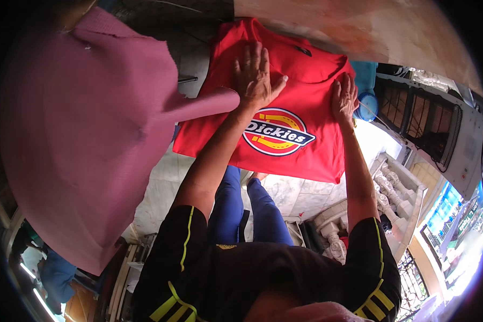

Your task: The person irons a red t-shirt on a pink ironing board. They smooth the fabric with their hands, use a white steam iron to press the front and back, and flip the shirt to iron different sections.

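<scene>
A red T-shirt (306, 70) lies spread out in front of me, its neckline at the far side. On its front is a round logo print (279, 131) in yellow, white and dark blue. My left hand (256, 80) rests flat on the upper left of the shirt with its fingers spread. At the shirt's right edge, my right hand (344, 99) lies with its fingers stretched out and its fingertips at the border of the fabric. What supports the shirt is hidden beneath it.
A large pink sheet (91, 134) hangs at the left, its narrow strip reaching my left wrist. Beyond the right hand are a blue round container (366, 105) and a pale appliance with dark grilles (429, 123). White balusters (392, 198) stand lower right, above tiled floor (290, 198).
</scene>
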A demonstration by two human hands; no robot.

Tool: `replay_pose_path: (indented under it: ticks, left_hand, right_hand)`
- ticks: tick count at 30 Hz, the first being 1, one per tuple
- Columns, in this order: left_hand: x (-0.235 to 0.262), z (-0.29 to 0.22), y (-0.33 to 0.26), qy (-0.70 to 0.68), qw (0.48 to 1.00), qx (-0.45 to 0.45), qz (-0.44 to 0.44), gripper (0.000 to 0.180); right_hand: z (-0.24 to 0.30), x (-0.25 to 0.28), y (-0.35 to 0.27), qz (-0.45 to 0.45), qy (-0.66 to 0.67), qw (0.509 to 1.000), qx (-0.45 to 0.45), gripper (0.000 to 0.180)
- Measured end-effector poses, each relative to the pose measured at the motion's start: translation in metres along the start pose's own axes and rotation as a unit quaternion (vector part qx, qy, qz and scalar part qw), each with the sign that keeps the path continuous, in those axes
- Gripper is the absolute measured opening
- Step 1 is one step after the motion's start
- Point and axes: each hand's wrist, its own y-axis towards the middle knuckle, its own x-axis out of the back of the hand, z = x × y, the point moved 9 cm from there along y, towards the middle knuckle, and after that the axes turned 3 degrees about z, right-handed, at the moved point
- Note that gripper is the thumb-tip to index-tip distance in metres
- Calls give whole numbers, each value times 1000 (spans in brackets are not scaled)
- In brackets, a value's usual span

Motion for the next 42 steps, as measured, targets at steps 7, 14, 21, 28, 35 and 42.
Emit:
replay_pose_path:
  ticks: [7, 14, 21, 28, 35, 42]
  left_hand:
    - [14, 34, -23, -228, 964, -78, -114, 54]
    - [0, 116, 31, -168, 976, 12, -139, 41]
    - [-2, 135, 27, -209, 963, 37, -164, 53]
    - [4, 20, -52, 22, 999, -19, 42, 67]
    - [-3, -37, -90, 15, 996, -86, 27, 72]
    - [-17, -78, -173, 26, 989, -99, 104, 72]
  right_hand:
    - [245, 8, 6, 5, 208, 930, 303, 37]
    - [268, -60, 34, 4, 81, 943, 323, 37]
    - [265, -65, 35, -7, 55, 952, 302, 39]
    - [157, 30, 4, -136, 136, 958, 213, 33]
    - [5, -6, 33, -17, 75, 990, 114, 58]
    - [35, 28, -23, -166, -115, 972, 118, 53]
